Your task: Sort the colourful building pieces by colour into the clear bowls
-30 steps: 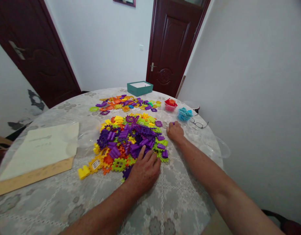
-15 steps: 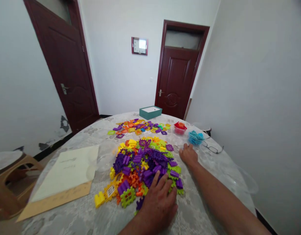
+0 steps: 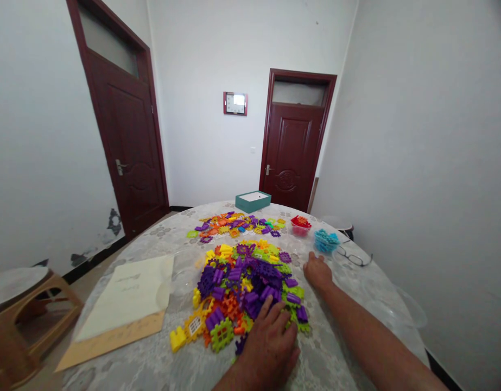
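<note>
My left hand (image 3: 270,336) lies palm down at the near right edge of a big heap of plastic building pieces (image 3: 234,293), its fingers apart and touching the purple ones. The heap mixes purple, yellow, orange and green notched plates and ribbed connectors. To the right of it, my right hand (image 3: 317,270) rests on the table with its fingers curled; whatever may be under them is hidden. Beyond this hand stand a clear bowl of light blue pieces (image 3: 326,240) and a clear bowl of red pieces (image 3: 300,224).
A second spread of mixed pieces (image 3: 234,224) lies farther back, before a teal box (image 3: 253,202). On the left are a paper sheet (image 3: 128,288) and a clear container (image 3: 185,271). Eyeglasses (image 3: 356,258) lie at the right. A stool (image 3: 38,309) stands beside the cloth-covered table (image 3: 152,364).
The view has tilted up a little, so everything sits lower in the picture. Both hands keep nearly the same places by the heap.
</note>
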Demonstrator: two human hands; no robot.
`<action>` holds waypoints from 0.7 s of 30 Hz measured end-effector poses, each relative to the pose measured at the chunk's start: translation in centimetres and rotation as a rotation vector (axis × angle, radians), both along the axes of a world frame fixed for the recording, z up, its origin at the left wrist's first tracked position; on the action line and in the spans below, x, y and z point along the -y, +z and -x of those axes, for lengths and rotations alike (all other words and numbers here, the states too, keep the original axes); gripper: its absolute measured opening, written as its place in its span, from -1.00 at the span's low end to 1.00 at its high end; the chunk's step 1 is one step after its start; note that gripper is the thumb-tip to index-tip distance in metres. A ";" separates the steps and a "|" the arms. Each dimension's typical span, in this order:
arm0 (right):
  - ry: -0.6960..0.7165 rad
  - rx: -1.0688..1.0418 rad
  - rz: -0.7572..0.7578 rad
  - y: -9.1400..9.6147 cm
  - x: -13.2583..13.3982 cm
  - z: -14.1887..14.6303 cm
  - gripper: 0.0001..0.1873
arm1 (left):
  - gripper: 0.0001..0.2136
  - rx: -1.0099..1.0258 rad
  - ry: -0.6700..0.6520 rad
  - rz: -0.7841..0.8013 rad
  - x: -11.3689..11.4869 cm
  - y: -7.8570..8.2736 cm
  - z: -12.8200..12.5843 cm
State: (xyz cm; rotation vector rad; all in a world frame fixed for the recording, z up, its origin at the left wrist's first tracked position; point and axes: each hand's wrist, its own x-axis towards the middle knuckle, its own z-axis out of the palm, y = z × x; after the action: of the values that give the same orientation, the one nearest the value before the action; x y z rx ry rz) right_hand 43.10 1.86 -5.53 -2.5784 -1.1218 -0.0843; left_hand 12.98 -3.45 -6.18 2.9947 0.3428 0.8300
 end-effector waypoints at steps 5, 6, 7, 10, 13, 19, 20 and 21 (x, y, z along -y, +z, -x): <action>0.023 -0.148 -0.115 0.2 1.3 0.4 -0.62 | -0.68 0.024 0.007 0.001 0.0 -0.6 -0.3; 0.031 -0.199 -0.143 0.4 1.4 0.5 -0.66 | -0.69 0.027 0.014 0.002 0.0 -0.7 -0.4; 0.040 -0.257 -0.173 0.6 1.4 0.6 -0.71 | -0.70 0.030 0.020 0.005 0.1 -0.7 -0.5; 0.086 -0.455 -0.272 1.5 1.1 1.8 -0.73 | -0.70 0.027 0.032 0.010 0.3 -0.5 -0.5; 0.191 -0.592 -0.374 2.7 0.5 4.5 -0.60 | -0.67 0.034 0.042 0.009 0.4 -0.3 -0.5; 0.525 -0.316 -0.466 5.7 -0.5 11.7 -0.71 | -0.69 0.094 0.045 -0.002 0.2 -0.2 -0.6; 0.543 -0.275 -0.451 6.0 -0.7 12.6 -0.68 | -0.70 0.105 0.046 0.001 0.2 -0.1 -0.7; 0.567 -0.251 -0.444 6.1 -0.9 13.5 -0.66 | -0.71 0.113 0.047 0.004 0.2 -0.1 -0.7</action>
State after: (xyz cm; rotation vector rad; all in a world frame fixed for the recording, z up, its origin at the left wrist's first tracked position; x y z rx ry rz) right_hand 29.64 2.78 0.60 -1.7640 -1.4872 0.1094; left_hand 13.71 -3.63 -6.29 2.9308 0.4118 0.9970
